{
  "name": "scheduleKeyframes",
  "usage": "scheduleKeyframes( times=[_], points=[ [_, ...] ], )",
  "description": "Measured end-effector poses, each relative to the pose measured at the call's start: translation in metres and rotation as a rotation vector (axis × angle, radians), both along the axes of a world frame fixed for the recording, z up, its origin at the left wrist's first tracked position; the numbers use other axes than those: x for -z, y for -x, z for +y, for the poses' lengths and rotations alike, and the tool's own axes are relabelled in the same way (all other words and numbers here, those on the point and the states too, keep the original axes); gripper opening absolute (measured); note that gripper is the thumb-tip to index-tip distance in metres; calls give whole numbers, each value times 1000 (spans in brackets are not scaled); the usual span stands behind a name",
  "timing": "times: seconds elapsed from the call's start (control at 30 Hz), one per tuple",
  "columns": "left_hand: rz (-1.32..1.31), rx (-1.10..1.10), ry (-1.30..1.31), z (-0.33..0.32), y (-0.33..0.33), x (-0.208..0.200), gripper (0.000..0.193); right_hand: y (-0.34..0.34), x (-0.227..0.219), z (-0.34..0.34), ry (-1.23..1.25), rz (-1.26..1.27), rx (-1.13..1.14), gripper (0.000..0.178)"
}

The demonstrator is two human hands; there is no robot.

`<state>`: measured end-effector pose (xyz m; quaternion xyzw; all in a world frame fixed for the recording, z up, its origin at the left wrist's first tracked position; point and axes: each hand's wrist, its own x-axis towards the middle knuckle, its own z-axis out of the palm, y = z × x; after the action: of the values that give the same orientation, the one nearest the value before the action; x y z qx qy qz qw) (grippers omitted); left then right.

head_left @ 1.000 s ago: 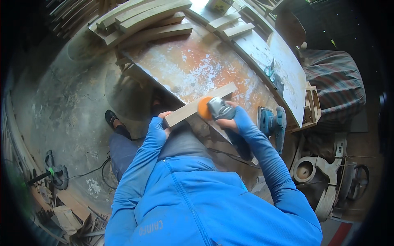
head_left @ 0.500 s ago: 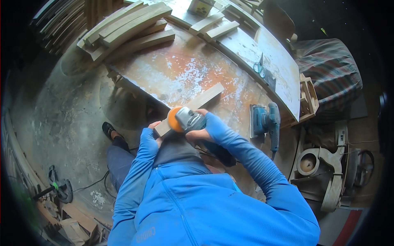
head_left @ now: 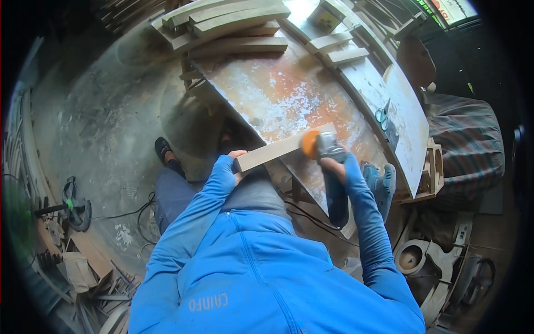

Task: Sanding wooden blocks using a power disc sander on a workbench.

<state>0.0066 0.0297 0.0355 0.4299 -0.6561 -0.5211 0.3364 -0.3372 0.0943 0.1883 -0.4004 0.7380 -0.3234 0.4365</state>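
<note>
A pale wooden piece [head_left: 271, 152] lies slantwise over the near edge of the worktable [head_left: 261, 94]. Its near end is gripped by my left hand [head_left: 238, 167], fingers wrapped round it. My right hand [head_left: 336, 164] is closed round the head end of an angle grinder [head_left: 331, 146], whose dark body hangs down toward me. The grinder's orange disc [head_left: 310, 143] meets the upper side of the wood near its far end. Right of that hand, partly behind my forearm, stands a blue-green sheet sander [head_left: 381, 186].
Several curved wooden pieces [head_left: 239, 19] are stacked at the table's far left. Scissors [head_left: 382, 116] lie on a white board [head_left: 384, 89] to the right, with two short wood pieces [head_left: 346, 54] farther back. A black cable [head_left: 311, 217] runs below the grinder. Striped cloth [head_left: 467, 142] covers something at right.
The grinder in my right hand has moved from the wood's near end to its far end. My left hand still holds the near end. The whole view has shifted.
</note>
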Motion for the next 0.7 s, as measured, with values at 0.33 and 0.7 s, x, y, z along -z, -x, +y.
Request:
scheduleKeyframes(
  times=[0.33,0.7],
  points=[
    [37,-16,-69,1,-2,11,59,-115,-17,-33,-64,37,-483,96],
    [22,-29,-65,0,-5,-1,60,-117,-13,-32,-14,53,-449,94]
  ],
)
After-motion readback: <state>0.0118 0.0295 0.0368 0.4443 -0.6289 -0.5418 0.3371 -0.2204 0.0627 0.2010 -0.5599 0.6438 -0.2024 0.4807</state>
